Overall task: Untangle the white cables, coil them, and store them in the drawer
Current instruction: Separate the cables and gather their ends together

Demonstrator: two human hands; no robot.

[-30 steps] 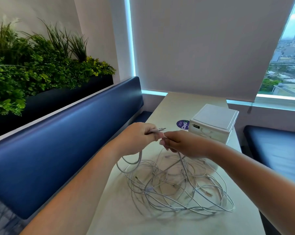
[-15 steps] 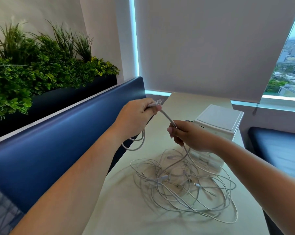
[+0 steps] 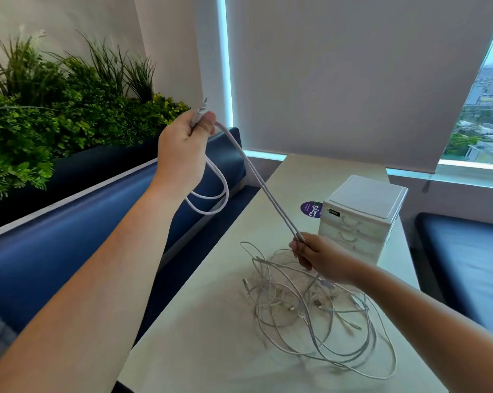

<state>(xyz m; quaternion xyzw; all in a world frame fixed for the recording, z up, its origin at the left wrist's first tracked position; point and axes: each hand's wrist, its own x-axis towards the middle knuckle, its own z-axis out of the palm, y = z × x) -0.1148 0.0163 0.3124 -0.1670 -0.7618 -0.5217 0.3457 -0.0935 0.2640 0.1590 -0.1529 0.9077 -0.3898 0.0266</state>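
Two strands of one white cable [image 3: 258,178] are running taut between my hands. At the far left and raised, my left hand [image 3: 183,140] is gripping the cable just below its connector [image 3: 203,105], with the fingers curled round it. A slack loop [image 3: 221,198] is hanging beneath the fist. The stretched length is slanting down and to the right, ending at my right hand [image 3: 323,259], which is pinching both strands low over the table [image 3: 200,316]. Just below and nearer than that hand, the tangle [image 3: 310,310] is lying on the tabletop, so I am judging the right hand better placed to feed cable free. Right of the tangle and farther off, the drawer unit [image 3: 363,219] is standing with its drawers appearing closed.
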